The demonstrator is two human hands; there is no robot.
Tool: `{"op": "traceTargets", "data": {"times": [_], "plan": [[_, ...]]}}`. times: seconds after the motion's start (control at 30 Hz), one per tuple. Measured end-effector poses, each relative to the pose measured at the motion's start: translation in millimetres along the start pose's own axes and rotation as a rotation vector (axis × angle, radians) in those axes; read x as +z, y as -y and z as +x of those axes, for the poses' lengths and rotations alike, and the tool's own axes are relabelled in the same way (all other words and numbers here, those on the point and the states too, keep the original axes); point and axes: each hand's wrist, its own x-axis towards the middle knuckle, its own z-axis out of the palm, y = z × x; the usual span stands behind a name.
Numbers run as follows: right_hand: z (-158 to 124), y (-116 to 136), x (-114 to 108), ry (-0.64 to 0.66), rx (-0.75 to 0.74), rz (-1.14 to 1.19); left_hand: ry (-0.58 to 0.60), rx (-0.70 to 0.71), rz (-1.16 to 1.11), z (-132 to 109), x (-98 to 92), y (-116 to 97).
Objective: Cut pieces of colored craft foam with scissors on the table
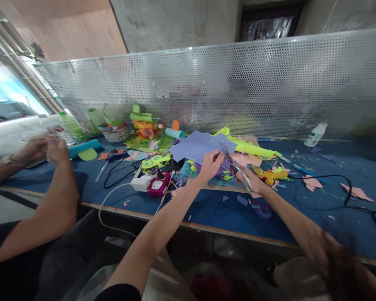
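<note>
My left hand (211, 164) is closed on the lower right part of a large purple sheet (192, 146) with a jagged cut outline. In my right hand (250, 179) is a pair of metal scissors (242, 172), the fingers wrapped around the handles. Its blades point up and away, parted, close beside my left fingertips at the sheet's edge. Some of the sheet's edge there is hidden by my fingers. Below my hands lie darker purple pieces (221, 168) and pink scraps. A yellow glue gun (269, 174) rests just right of my right hand.
A co-worker's hands (52, 147) are at the left. A magenta power adapter (159, 184) with cables sits left of my forearm. Bottles, a basket (113, 131) and paper crafts stand behind, before a perforated metal panel (188, 83). A white glue bottle (316, 134) stands at right.
</note>
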Motion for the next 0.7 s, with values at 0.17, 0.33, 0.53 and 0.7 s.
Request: {"op": "traceTargets", "data": {"times": [0.17, 0.33, 0.53, 0.7], "plan": [[0.9, -1.4, 0.5, 0.018, -0.049, -0.057, 0.005, -0.011, -0.025, -1.3, 2.7, 0.8], [2.3, -2.7, 1.8, 0.011, -0.068, -0.09, 0.001, -0.023, -0.06, -1.2, 3.6, 0.8], [1.1, -0.6, 1.8, 0.003, -0.055, -0.127, 0.009, -0.03, -0.064, -0.3, 4.3, 2.0], [2.4, 1.3, 2.4, -0.073, -0.08, -0.146, -0.006, -0.03, -0.121, -0.4, 5.4, 1.5]]}}
